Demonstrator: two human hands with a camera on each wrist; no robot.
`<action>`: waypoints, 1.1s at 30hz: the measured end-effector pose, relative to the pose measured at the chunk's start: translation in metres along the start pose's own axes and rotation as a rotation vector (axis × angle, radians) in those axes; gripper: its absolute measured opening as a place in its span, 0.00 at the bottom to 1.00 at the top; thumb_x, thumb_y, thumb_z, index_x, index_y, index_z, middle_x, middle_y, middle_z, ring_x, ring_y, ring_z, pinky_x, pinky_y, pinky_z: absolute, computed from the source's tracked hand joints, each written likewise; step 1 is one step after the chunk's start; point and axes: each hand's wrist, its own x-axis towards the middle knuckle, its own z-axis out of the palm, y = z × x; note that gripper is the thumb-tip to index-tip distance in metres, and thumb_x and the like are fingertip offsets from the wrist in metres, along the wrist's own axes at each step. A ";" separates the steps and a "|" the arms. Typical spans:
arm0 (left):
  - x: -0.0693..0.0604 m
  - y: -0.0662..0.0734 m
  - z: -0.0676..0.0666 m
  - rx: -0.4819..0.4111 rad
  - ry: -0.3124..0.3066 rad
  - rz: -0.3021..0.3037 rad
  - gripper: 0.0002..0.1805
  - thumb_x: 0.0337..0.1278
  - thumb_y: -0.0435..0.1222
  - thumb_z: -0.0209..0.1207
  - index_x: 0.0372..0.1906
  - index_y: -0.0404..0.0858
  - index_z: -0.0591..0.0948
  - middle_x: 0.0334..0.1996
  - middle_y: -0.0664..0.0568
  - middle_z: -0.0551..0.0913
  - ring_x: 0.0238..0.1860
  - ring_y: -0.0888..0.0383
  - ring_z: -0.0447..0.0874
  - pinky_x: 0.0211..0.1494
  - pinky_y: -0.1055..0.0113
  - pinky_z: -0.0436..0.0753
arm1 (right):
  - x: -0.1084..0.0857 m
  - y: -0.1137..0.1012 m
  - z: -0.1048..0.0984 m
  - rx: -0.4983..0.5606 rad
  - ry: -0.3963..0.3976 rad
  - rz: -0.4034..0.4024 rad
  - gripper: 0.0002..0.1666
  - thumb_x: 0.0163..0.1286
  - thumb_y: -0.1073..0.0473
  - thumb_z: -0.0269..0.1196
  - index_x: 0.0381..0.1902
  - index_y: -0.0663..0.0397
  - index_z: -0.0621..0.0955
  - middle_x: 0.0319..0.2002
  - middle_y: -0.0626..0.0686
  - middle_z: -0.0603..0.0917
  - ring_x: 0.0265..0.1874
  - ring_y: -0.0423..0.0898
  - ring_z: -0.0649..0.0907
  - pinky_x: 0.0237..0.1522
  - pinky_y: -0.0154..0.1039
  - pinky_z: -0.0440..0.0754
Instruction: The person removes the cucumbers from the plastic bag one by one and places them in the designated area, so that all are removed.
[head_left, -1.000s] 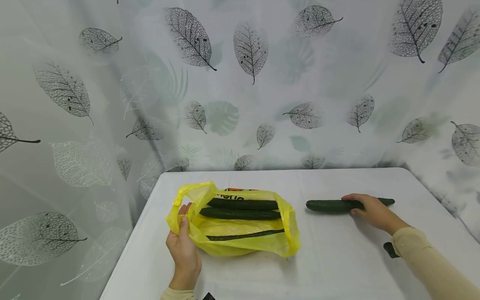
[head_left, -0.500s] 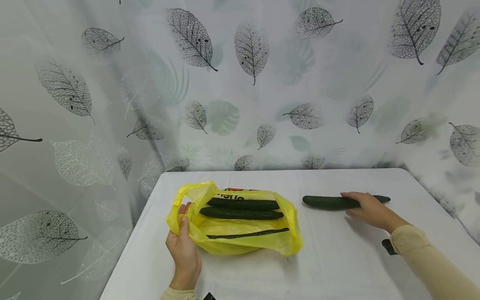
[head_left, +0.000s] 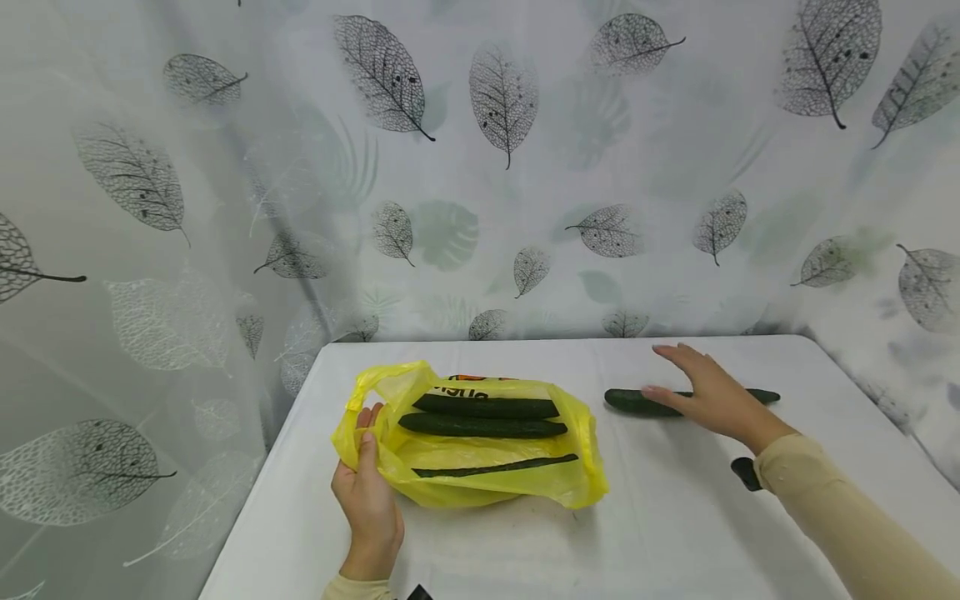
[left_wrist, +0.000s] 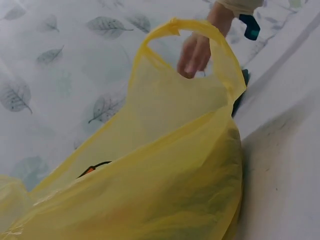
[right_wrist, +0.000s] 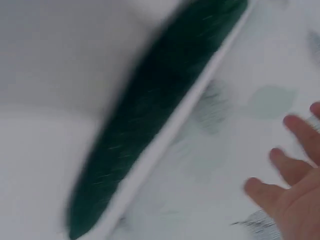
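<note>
A yellow plastic bag (head_left: pixel 480 493) lies on the table with its mouth held wide. Inside are two dark green cucumbers (head_left: pixel 483 427) and, lower down, a thin dark green strip partly covered by the bag's near side. At the bag's left end my left hand (head_left: pixel 369 512) holds the edge, thumb on the near side and fingertips behind the plastic. To the right a single cucumber (head_left: pixel 626 402) rests on the cloth. Over it hovers my right hand (head_left: pixel 716 398), fingers spread; in the right wrist view the cucumber (right_wrist: pixel 155 115) appears apart from the fingers.
A white cloth covers the table (head_left: pixel 637 517). Behind and to the left hangs a pale curtain (head_left: pixel 540 192) printed with leaves. The bag's loop handle (left_wrist: pixel 175 27) stands up in the left wrist view.
My right hand slid the lone cucumber slightly left, then let go of it and rose, fingers spreading. The left hand has stayed at the bag.
</note>
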 end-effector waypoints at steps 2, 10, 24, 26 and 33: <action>0.000 0.000 0.000 -0.001 -0.002 0.001 0.22 0.81 0.35 0.44 0.70 0.27 0.67 0.68 0.37 0.73 0.70 0.51 0.70 0.69 0.67 0.71 | 0.003 -0.023 -0.004 0.020 0.008 -0.009 0.50 0.75 0.34 0.56 0.80 0.57 0.55 0.77 0.68 0.54 0.74 0.70 0.54 0.69 0.74 0.50; 0.000 0.000 -0.001 0.019 -0.004 -0.018 0.23 0.82 0.35 0.43 0.71 0.28 0.67 0.69 0.38 0.72 0.70 0.51 0.70 0.69 0.67 0.71 | 0.013 -0.111 -0.007 0.067 0.046 -0.124 0.50 0.74 0.32 0.55 0.83 0.41 0.48 0.80 0.56 0.50 0.75 0.63 0.58 0.68 0.71 0.60; -0.004 0.001 0.003 0.031 0.032 -0.076 0.22 0.81 0.37 0.45 0.70 0.30 0.70 0.67 0.42 0.76 0.68 0.54 0.72 0.68 0.68 0.72 | 0.030 -0.224 -0.014 0.456 -0.148 -0.370 0.42 0.77 0.29 0.46 0.81 0.31 0.52 0.78 0.41 0.55 0.73 0.46 0.64 0.70 0.60 0.66; -0.005 0.001 0.003 0.026 0.035 -0.081 0.22 0.81 0.38 0.46 0.70 0.30 0.70 0.66 0.42 0.76 0.68 0.54 0.73 0.69 0.67 0.72 | 0.037 -0.234 -0.013 0.596 -0.174 -0.415 0.46 0.75 0.25 0.45 0.81 0.37 0.53 0.77 0.44 0.58 0.72 0.47 0.65 0.70 0.58 0.68; -0.008 0.004 0.005 0.019 0.027 -0.124 0.23 0.81 0.39 0.45 0.70 0.32 0.71 0.67 0.43 0.75 0.68 0.55 0.72 0.70 0.66 0.70 | 0.059 -0.237 0.010 1.074 -0.269 -0.374 0.50 0.74 0.24 0.43 0.78 0.52 0.61 0.72 0.57 0.68 0.70 0.58 0.69 0.66 0.58 0.73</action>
